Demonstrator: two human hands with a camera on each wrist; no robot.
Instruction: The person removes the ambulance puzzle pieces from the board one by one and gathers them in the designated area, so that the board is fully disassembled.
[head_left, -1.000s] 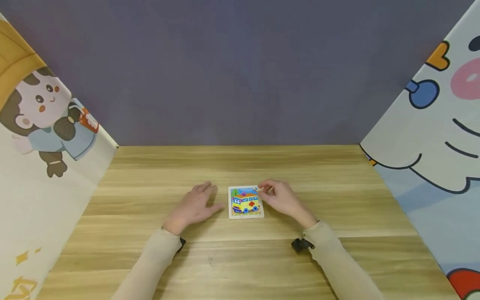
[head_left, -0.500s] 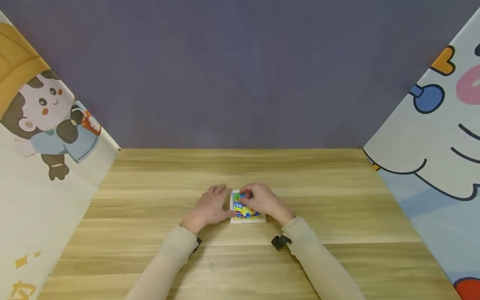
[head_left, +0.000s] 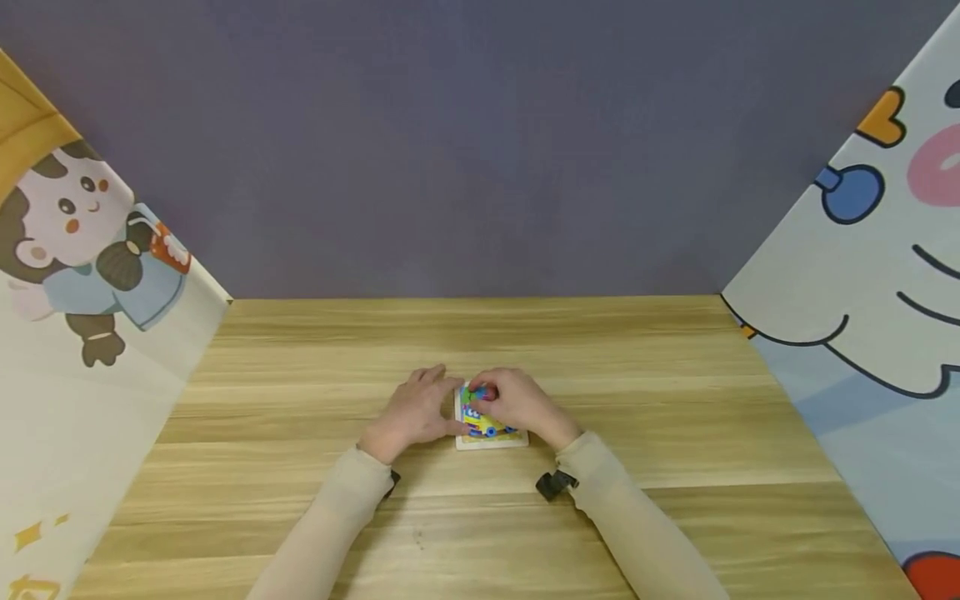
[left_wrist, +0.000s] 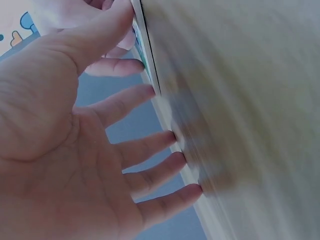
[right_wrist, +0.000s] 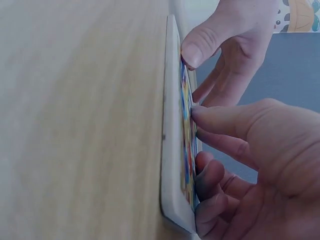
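A small square picture board with a white rim [head_left: 491, 445] lies flat on the table, showing a yellow vehicle. My left hand [head_left: 417, 410] is beside its left side, fingers extended and thumb touching the picture's left part. In the left wrist view, the left hand [left_wrist: 100, 135] has its fingers spread, their tips against the table. My right hand [head_left: 523, 405] covers the upper right of the picture. The right wrist view shows the right hand [right_wrist: 265, 155] with thumb and index finger touching the surface slightly apart, other fingers curled; whether a piece is between them is hidden.
The wooden table [head_left: 480, 342] extends around the board on all sides. A dark grey wall [head_left: 480, 150] stands behind it, with cartoon-printed panels on the left [head_left: 150, 358] and right [head_left: 825, 292].
My right hand has moved left from the board's upper right corner across the picture. My left hand has come rightward to the board, its thumb now on the left side.
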